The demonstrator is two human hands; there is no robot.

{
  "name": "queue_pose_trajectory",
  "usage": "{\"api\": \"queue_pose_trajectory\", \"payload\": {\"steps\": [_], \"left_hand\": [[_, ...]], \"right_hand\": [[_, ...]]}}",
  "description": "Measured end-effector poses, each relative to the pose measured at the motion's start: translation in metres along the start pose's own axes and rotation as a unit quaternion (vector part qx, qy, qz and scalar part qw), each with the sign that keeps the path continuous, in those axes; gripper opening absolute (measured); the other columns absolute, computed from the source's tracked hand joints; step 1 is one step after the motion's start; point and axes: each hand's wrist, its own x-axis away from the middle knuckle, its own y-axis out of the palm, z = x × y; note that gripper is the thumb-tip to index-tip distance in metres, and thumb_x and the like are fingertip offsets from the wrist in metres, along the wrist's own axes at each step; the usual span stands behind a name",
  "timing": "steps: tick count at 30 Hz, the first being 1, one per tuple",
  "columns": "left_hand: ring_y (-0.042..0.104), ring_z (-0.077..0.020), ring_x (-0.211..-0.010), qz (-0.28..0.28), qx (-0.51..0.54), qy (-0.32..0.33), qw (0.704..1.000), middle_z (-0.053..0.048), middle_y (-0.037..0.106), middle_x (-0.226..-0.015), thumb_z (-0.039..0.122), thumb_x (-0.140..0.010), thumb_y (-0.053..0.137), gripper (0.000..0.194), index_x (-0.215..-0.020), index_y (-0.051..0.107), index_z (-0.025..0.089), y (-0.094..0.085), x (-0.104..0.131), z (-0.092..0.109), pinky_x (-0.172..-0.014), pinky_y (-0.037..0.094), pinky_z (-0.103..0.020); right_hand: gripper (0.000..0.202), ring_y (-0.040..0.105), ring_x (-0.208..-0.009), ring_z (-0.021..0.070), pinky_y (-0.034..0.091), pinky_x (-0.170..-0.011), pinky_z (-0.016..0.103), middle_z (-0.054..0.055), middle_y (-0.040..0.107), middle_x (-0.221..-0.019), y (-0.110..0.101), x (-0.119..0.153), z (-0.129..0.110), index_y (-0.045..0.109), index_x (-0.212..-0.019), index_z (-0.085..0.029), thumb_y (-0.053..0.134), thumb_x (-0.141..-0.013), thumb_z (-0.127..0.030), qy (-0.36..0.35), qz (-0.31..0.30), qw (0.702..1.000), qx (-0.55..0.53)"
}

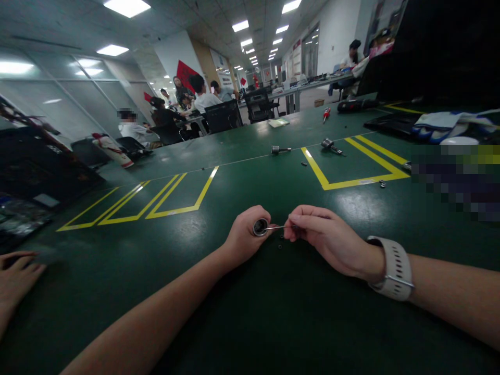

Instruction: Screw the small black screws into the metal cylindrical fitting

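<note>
My left hand (242,233) is wrapped around a hollow metal cylinder (255,229), whose round open end faces me. Most of the cylinder's body is hidden in the fist. Between thumb and fingers, my right hand (326,232) pinches a thin metal rod (278,227). The rod's tip reaches the cylinder's opening; whether it touches the inside I cannot tell. Just below the rod, small dark rings (280,247) lie on the green tabletop (250,323). A pale watch strap (392,268) is on my right wrist.
Two metal parts with shafts (275,149) lie farther back, beside yellow tape outlines (363,182). A red screwdriver (326,113) and white-blue gloves (449,125) lie at the back right. Another person's hand (19,276) rests at the left edge. People sit in the background.
</note>
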Motion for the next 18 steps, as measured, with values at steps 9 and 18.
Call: {"api": "queue_pose_trajectory", "payload": {"steps": [9,18], "left_hand": [[0.045,-0.0112,-0.06,0.006,-0.022,0.004,1.0,0.003,0.047,-0.064,0.016,-0.077,0.056,0.016,-0.065,0.045,0.018,-0.0017,0.0008,0.0001,-0.055,0.035,-0.023],[0.046,-0.0115,-0.059,-0.023,-0.017,0.023,0.999,0.002,0.049,-0.064,0.021,-0.079,0.055,0.017,-0.065,0.048,0.018,-0.0006,0.0007,-0.0006,-0.054,0.035,-0.024]], "right_hand": [[0.012,0.056,-0.077,0.0151,0.04,-0.073,0.032,0.002,0.061,-0.078,-0.0001,0.0003,-0.0006,0.062,-0.076,-0.017,0.055,-0.083,-0.023,-0.002,-0.011,1.0,0.012],[0.014,0.056,-0.072,0.0149,0.039,-0.07,0.031,0.003,0.062,-0.073,-0.0052,-0.0032,-0.0017,0.063,-0.071,-0.016,0.056,-0.081,-0.023,0.024,-0.013,0.999,-0.037]]}}
